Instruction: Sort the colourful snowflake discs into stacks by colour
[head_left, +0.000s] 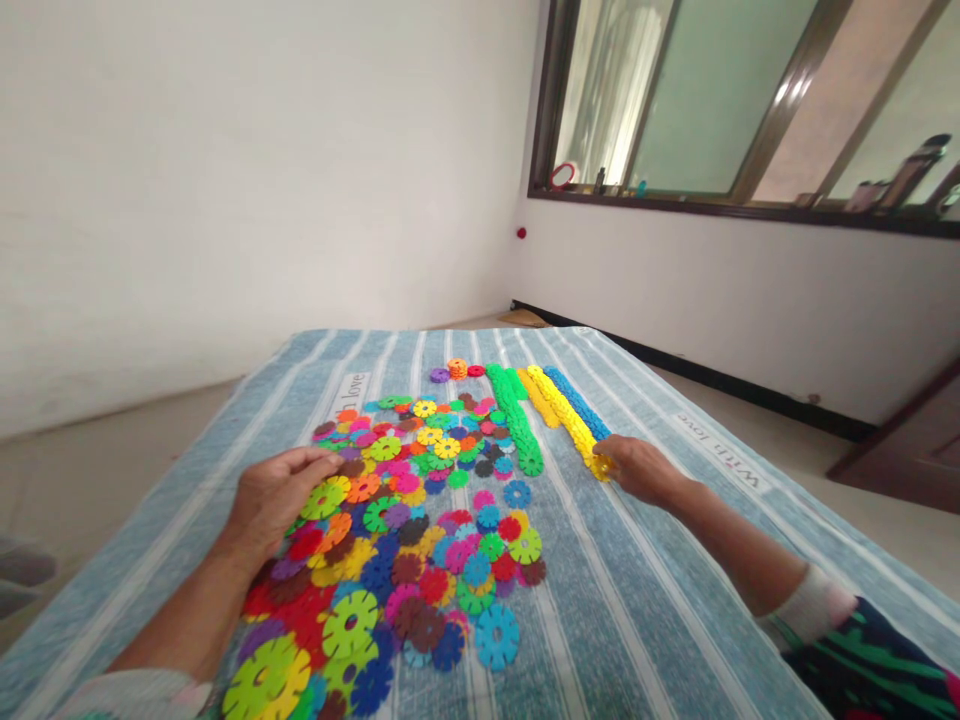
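Many colourful notched plastic discs (pixel 409 570) lie in a loose, spread-out pile on the cloth. At the pile's left edge is my left hand (pixel 274 490), its fingers together and the tips over the discs beside a brown one. Whatever it pinches, if anything, is hidden. My right hand (pixel 645 470) has its fingers closed on a yellow notched disc (pixel 602 467) at the near end of an overlapping yellow row (pixel 566 415). A blue row (pixel 577 403) runs along the right of it. To the left lie a short orange-yellow row (pixel 540 397) and green rows (pixel 514 415).
Small stacks of orange discs (pixel 457 369), purple discs (pixel 439 376) and red discs (pixel 476 371) sit beyond the pile. A blue-and-white striped cloth (pixel 630 590) covers the table. White walls (pixel 262 180) and a dark-framed window (pixel 720 100) stand behind.
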